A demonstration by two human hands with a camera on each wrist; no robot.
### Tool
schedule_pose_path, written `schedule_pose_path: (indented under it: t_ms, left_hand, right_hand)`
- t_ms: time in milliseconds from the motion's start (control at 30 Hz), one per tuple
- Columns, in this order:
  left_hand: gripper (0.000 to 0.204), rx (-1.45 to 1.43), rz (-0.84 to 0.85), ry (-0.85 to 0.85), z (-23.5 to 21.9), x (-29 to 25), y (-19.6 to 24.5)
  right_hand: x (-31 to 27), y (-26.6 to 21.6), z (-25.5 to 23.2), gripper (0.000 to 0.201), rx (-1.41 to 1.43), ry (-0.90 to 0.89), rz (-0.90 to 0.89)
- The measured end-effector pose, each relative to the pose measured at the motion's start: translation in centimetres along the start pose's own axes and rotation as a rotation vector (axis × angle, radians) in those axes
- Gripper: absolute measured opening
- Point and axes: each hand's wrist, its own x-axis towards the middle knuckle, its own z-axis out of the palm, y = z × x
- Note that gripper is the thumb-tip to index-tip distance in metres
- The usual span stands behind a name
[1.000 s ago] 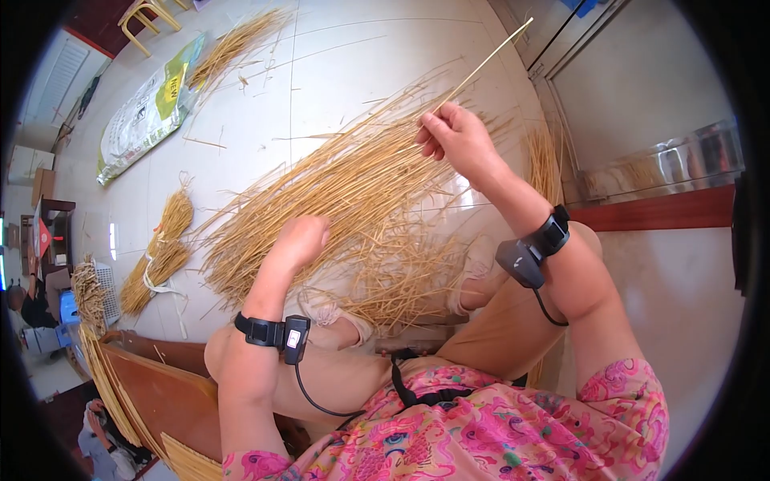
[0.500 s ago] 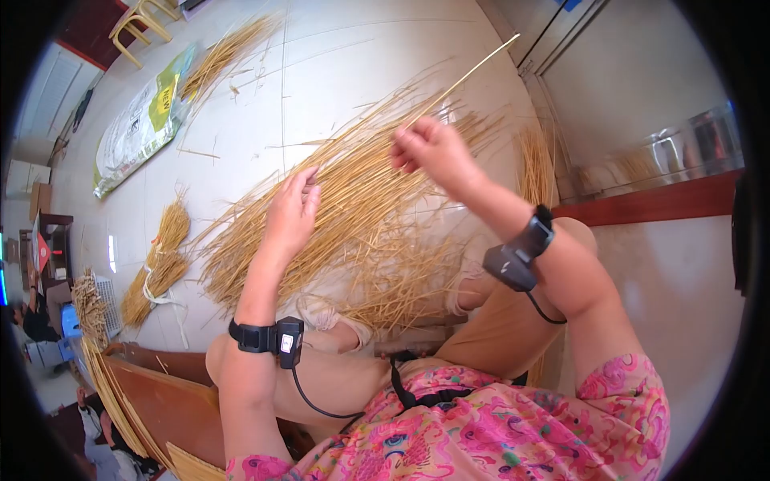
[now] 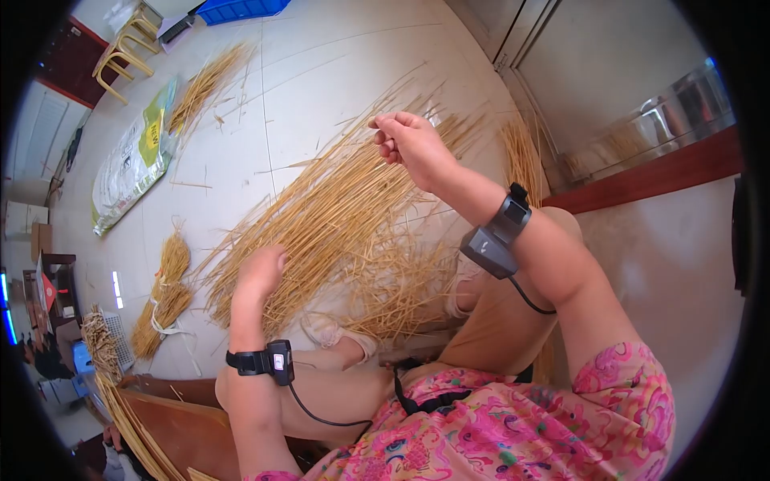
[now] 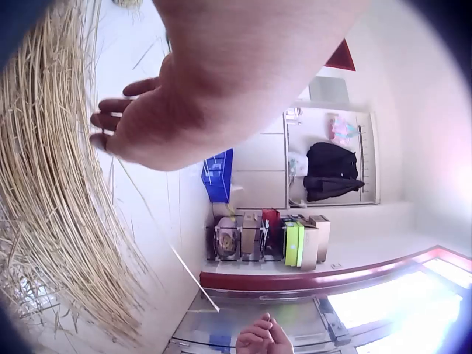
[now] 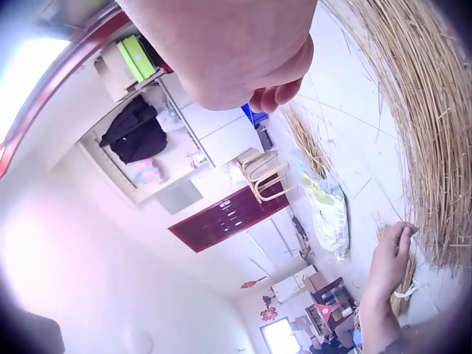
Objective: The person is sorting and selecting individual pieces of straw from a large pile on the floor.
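Observation:
My left hand (image 3: 261, 272) is low over the near left part of a broad spread of straw stalks (image 3: 321, 212) on the floor. From its fingertips a thin pale stalk (image 4: 173, 251) runs out toward the right hand's side in the left wrist view. The left fingers are bent, with their grip on the stalk partly hidden. Above the far edge of the spread is my right hand (image 3: 411, 148), its fingers curled and thumb near the index finger. No stalk shows in the right hand. Both wrists wear black camera straps.
Short broken straw (image 3: 401, 280) lies by the person's shoes. To the left are a tied straw bundle (image 3: 164, 301) and a white-green sack (image 3: 136, 160), with more straw (image 3: 208, 84) behind. A brown wooden piece of furniture (image 3: 180, 425) stands beside the left leg; a glass-panelled door (image 3: 618, 80) is at right.
The long stalk that stuck out of my right hand no longer shows there. The left hand rose toward the right hand, then drew back down and left. My right hand moved left; the view shifted.

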Motion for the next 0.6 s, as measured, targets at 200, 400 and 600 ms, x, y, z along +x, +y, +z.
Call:
schedule_pose_path:
  t_ms: [200,400,600]
  left_hand:
    - [0.016,0.062,-0.101,0.179,-1.6,-0.5,-0.5]
    - [0.013,-0.168,0.069,0.092,-4.3,-1.6,-0.4]
    - [0.021,-0.073,-0.15,-0.134,-4.1,-2.0,-1.7]
  right_hand:
    - [-1.1,3.0,1.4,0.016,-0.052,-0.162,0.127]
    - [-0.7,4.5,1.3,0.019,-0.066,-0.128,0.332]
    - [1.2,4.9,0.3,0.019,0.126,-0.147,0.138]
